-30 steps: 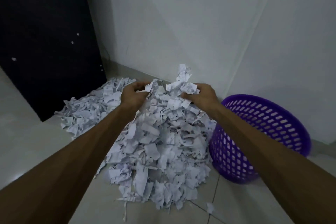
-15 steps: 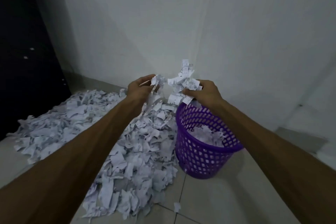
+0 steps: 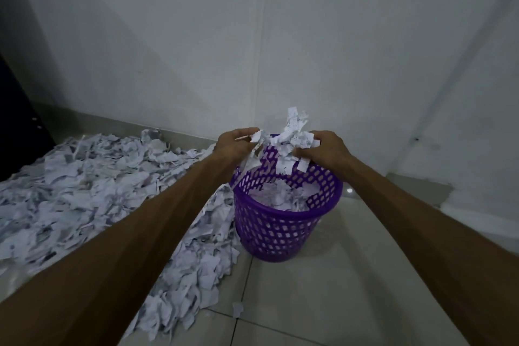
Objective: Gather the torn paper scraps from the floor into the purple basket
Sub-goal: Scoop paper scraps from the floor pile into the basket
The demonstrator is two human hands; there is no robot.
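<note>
Hands (image 3: 280, 149) over purple basket (image 3: 280, 233), clutching scraps (image 3: 292, 137)

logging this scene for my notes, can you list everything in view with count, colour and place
purple basket: one, purple, on the floor right of the pile, partly filled with scraps
scraps in the basket: many, white, inside it
scrap pile: one large heap, white, on the floor left of the basket
held scraps: one bunch, white, above the basket rim
stray scrap: one, white, on the tile in front of the basket
floor: pale glossy tiles
walls: white, meeting behind the basket
left hand: grip on scraps over the basket
right hand: grip on the bunch
</note>
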